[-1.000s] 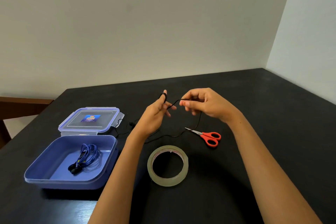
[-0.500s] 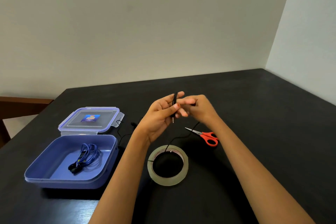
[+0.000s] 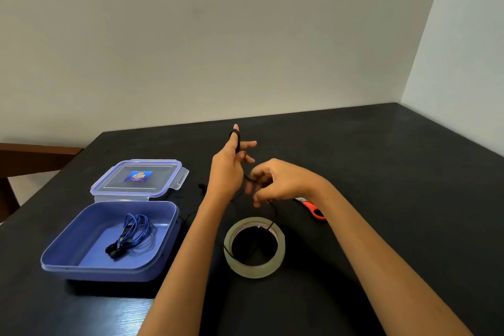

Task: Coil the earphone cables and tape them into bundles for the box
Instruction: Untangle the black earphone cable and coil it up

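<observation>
- Left hand point(image 3: 226, 169) is raised, fingers straight and apart, with the black cable point(image 3: 237, 144) looped round its forefinger.
- Right hand point(image 3: 275, 183), blurred, pinches the cable, which trails over the tape roll point(image 3: 255, 271).
- Blue earphones point(image 3: 136, 232) lie coiled in the box point(image 3: 65, 243).

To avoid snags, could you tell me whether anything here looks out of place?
Slack of the black cable lies across the tape roll, over its rim and into the hole; winding may snag or drag it.
</observation>
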